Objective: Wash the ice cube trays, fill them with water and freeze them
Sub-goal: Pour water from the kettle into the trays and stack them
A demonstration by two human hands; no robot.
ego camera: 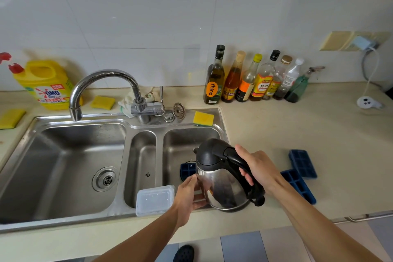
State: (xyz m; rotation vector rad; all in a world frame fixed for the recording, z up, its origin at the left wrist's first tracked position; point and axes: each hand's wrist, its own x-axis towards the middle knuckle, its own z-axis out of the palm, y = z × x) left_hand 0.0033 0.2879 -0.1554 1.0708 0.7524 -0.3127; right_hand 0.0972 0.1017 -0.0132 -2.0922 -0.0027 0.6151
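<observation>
A clear rectangular plastic box (154, 199) sits on the front rim of the steel sink (85, 116) at lower centre. A row of glass bottles (251, 78) stands on the beige desk (297, 125) at upper right. A steel kettle with black lid and handle (221, 178) hides most of one dark blue ice cube tray (187, 171) in the right basin. A second blue tray (303, 164) and a third blue tray (298, 185) lie touching on the desk, their long axes running upper left to lower right, just right of our right grip (259, 168), which is closed around the kettle handle. Our left grip (189, 193) cups the kettle's side; we cannot tell whether it holds.
</observation>
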